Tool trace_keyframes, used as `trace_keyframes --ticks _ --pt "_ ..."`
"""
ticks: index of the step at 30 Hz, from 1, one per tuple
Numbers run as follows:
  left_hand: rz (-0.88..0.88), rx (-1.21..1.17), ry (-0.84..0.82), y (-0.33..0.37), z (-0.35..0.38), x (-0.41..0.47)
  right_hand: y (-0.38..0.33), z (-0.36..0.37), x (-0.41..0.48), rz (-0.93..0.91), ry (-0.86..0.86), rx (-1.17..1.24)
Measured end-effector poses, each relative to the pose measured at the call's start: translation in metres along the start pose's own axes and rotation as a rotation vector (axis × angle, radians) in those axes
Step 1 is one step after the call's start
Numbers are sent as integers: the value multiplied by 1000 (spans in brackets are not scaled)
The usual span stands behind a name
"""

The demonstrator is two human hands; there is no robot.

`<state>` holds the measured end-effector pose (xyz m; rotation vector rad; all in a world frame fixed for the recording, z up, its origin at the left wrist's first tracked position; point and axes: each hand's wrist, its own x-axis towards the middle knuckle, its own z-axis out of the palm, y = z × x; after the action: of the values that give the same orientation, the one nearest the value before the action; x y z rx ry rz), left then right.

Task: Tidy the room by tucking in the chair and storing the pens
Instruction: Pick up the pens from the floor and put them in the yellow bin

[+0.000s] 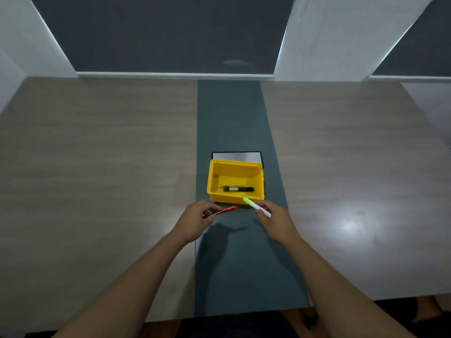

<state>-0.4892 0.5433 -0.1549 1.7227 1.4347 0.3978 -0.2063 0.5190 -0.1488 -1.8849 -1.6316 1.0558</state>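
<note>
Wood-grain table (97,154), dark runner (234,118) down its centre. Yellow bin (212,178) on the runner, black pen (240,189) lying inside. Left hand (195,222) grips a red pen (225,210), right hand (275,220) grips a green-capped white pen (253,204); both tips near the bin's front wall.

Two bare forearms, no sleeves, watch, bracelet or rings visible on the left hand (195,219) or right hand (277,222). Bare feet show blurrily below.
</note>
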Motion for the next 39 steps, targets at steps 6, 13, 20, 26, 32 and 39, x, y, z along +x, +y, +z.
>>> trace_keyframes --ticks 6,13,20,26,32,39 --pt "-14 26 -5 4 -4 62 -2 -15 59 42 -35 -25" --pt "1 138 -92 6 9 116 9 -3 123 59 -119 -166" --pt "36 9 87 -15 26 132 27 20 158 52 -90 -231" --pt "-257 -135 367 -15 19 131 49 24 162 279 -88 -333" --pt "-492 -348 106 -21 27 128 65 30 166 604 -144 -126" --pt "-481 -399 77 4 42 119 82 25 169 623 -147 54"
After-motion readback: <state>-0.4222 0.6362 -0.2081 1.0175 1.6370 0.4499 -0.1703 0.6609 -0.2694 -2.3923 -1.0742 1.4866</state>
